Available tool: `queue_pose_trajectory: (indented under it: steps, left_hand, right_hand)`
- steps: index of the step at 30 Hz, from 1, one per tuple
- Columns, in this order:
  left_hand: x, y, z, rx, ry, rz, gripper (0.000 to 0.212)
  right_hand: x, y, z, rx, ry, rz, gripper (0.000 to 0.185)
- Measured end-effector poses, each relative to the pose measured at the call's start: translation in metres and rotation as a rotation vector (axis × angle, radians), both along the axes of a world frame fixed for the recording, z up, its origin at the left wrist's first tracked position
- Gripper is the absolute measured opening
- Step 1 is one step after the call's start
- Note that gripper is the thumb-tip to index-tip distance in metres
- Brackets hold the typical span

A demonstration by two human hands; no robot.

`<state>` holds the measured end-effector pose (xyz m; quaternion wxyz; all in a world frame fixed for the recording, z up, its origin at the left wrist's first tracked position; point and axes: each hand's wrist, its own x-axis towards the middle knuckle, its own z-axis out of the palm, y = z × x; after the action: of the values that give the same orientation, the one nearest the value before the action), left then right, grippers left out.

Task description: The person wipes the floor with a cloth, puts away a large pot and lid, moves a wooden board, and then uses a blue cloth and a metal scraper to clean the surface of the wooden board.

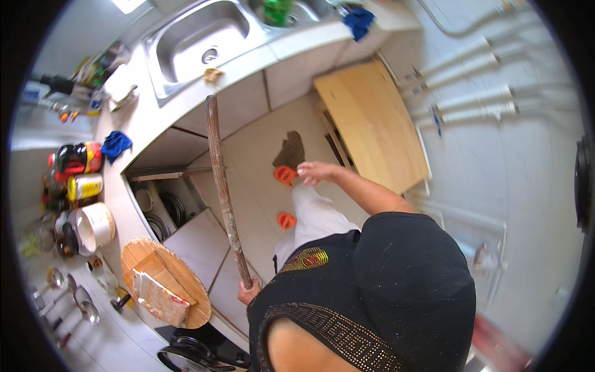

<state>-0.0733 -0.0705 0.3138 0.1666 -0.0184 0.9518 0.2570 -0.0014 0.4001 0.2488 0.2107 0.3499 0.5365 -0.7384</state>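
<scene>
A long brown wooden pole [222,186] with a worn, mottled surface is gripped near one end by my left hand [249,291], low beside my body. Its far, rounded end reaches up to the front edge of the counter under the sink. My right hand [317,173] hangs in front of me, fingers extended and holding nothing. Below it, my feet are in orange slippers [286,220]. A crumpled brown cloth [291,151] lies on the floor just past the farther slipper, close to my right fingertips.
A steel sink [200,32] is set in the L-shaped counter [122,172], with a tan sponge [213,75] by its rim. A woven round tray [202,297] bears boards and a packet. Below, an open cupboard [162,204] holds pans. A wooden-topped cabinet [376,125] stands near wall pipes [469,65].
</scene>
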Motion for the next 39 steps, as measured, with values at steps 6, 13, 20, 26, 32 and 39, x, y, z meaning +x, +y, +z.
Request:
queue_pose_trajectory:
  steps: [6,13,20,26,32,39]
  left_hand:
    - [-0.03,0.008,0.03,-0.092,0.078,-0.623,0.021]
    - [-0.03,0.047,0.001,-0.092,0.056,-1.22,0.019]
    - [0.008,0.111,0.001,-0.125,0.302,-1.544,0.018]
    - [0.088,0.202,0.012,-0.033,0.194,-1.654,0.042]
    - [0.112,0.185,-0.051,-0.163,-0.184,-1.395,0.058]
    - [0.17,0.15,-0.075,0.083,-0.626,-0.545,0.05]
  right_hand:
    - [0.11,-0.055,0.082,-0.127,0.222,-0.449,0.087]
    - [0.234,-0.106,0.07,-0.196,0.253,-1.211,0.066]
    - [0.36,-0.128,0.067,0.035,-0.001,-1.75,0.048]
    - [0.453,-0.093,0.126,0.564,-0.099,-1.947,0.043]
    - [0.61,-0.023,0.235,1.386,-0.245,-1.808,0.041]
    - [0.718,0.053,0.211,1.857,-0.772,-1.438,0.031]
